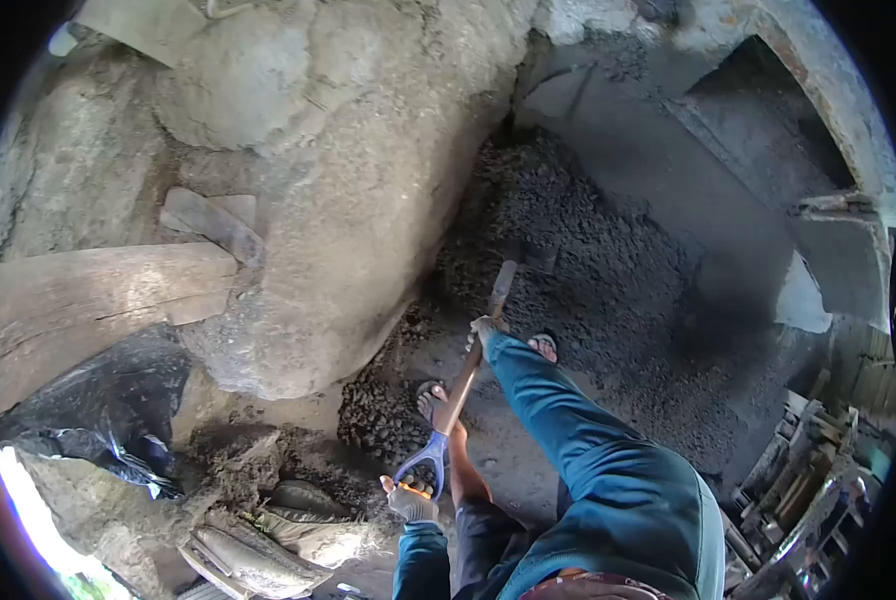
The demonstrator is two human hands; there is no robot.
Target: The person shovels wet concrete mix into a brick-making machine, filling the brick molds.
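Note:
A long shovel [462, 385] slants across the middle, with a wooden shaft and a blue D-shaped handle. My left hand [414, 502], in a greyish glove, is closed round the orange-yellow grip of that handle. Farther up, my right hand [487, 329] is wrapped round the shaft near its metal socket [505, 280]. The blade end reaches into a heap of dark, wet-looking gravelly material [598, 250], where its outline is hard to make out. My feet stand on either side of the shaft, at the heap's near edge.
A huge pale boulder [358, 200] rises left of the heap. A thick wooden beam [108, 300] and black plastic sheeting [118, 390] lie at far left. Filled sacks [258, 555] sit at lower left. Stacked scrap wood [798, 480] stands at right, below a grey sloping wall [698, 180].

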